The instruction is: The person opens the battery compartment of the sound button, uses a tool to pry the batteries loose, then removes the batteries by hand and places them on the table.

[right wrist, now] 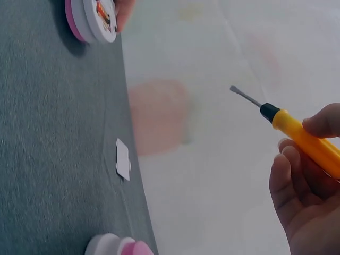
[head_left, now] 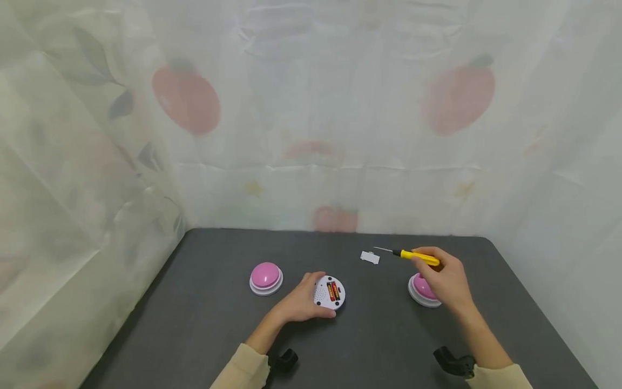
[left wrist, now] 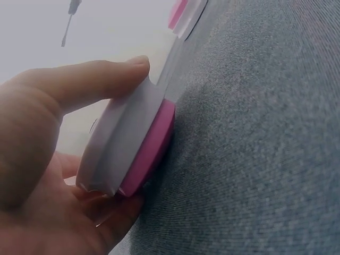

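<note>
My left hand (head_left: 301, 301) grips a round push button (head_left: 322, 292) by its rim, thumb on one side and fingers on the other. Its white underside faces up, and red-and-black batteries (head_left: 333, 291) show in the uncovered compartment. The pink dome (left wrist: 151, 151) points down towards the table in the left wrist view. In my right hand (head_left: 448, 276) is a yellow screwdriver (head_left: 420, 256), pinched by the handle above the table. Its flat metal tip (right wrist: 234, 89) points left, away from the button. A small white battery cover (head_left: 370, 257) lies on the table between the hands, touched by neither.
Another pink-domed button (head_left: 265, 275) stands dome up left of my left hand. A third button (head_left: 420, 288) sits beneath my right hand, partly hidden by it. The dark grey table (head_left: 369, 346) ends at a pale fruit-print curtain (head_left: 311, 108).
</note>
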A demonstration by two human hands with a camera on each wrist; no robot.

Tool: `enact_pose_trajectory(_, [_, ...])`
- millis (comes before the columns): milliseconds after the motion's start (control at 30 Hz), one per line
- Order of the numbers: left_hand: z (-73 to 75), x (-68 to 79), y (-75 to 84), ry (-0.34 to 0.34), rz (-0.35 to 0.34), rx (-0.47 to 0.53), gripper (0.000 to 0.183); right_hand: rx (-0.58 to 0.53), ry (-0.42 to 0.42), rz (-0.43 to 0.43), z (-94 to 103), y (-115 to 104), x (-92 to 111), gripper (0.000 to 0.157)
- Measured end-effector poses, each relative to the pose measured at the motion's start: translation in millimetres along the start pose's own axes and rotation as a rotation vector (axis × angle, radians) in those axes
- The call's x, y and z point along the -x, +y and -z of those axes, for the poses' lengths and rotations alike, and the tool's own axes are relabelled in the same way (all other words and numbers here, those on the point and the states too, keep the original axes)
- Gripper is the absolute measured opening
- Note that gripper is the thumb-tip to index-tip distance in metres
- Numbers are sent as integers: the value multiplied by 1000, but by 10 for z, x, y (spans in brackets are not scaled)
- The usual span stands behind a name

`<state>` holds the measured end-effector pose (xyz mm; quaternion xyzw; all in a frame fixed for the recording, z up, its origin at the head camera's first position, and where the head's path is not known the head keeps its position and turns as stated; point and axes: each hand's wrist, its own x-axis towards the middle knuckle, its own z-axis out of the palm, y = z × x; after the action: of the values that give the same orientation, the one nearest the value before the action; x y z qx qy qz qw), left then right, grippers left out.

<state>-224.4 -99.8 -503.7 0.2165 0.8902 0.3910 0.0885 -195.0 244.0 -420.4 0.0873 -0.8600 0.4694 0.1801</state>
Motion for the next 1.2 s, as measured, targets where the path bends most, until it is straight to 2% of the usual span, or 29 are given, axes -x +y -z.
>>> enact_pose_trajectory(300, [-17, -2, -12, 4, -8, -9, 104, -197, -131, 65, -140, -28, -11, 19])
enact_pose_trajectory(667, [-28, -31, -28, -3, -16, 7, 104, -281, -258, 80, -321, -12, 5, 13])
enact_pose_trajectory(1000, [-50, -14, -37, 20, -21, -3, 102, -266, -323, -39, -524, 61, 51, 17])
enact_pose_trajectory(1200, [-39, -11, -4, 16, -12, 14, 103, -255, -349, -79, -634, 113, 61, 17])
